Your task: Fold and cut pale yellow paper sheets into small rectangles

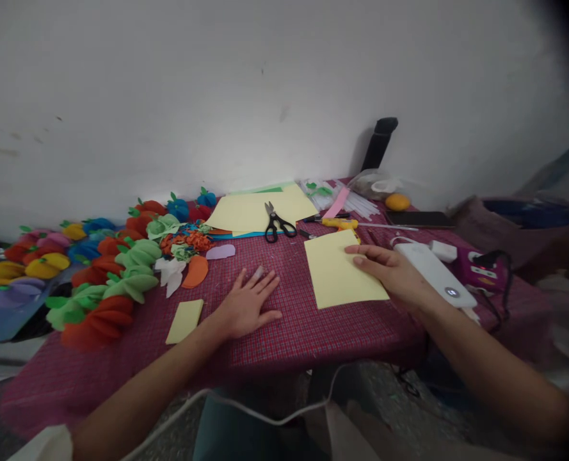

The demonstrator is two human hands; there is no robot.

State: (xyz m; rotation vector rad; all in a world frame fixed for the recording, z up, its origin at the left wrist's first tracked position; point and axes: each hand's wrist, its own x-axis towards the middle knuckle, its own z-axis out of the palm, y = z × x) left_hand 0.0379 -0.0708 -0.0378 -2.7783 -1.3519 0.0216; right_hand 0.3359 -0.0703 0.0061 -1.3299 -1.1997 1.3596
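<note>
My right hand [384,269] pinches the right side of a pale yellow paper sheet [335,272] between thumb and fingers, over the front right of the checked tablecloth. My left hand [249,304] lies flat on the cloth with fingers spread, holding nothing. Left of it is a small yellow paper stack [185,321]. Beyond the hands, black scissors [278,224] rest on larger yellow sheets [246,214]. An orange paper piece [195,271] and a lilac one [221,251] lie beyond my left forearm.
Colourful paper pumpkins [135,256] crowd the left side. Paper scraps [188,240] lie beside them. A yellow glue gun [340,223], a phone [421,219], a white power bank [438,275] and a purple socket box [483,272] are at the right. A white cable [265,419] crosses the front.
</note>
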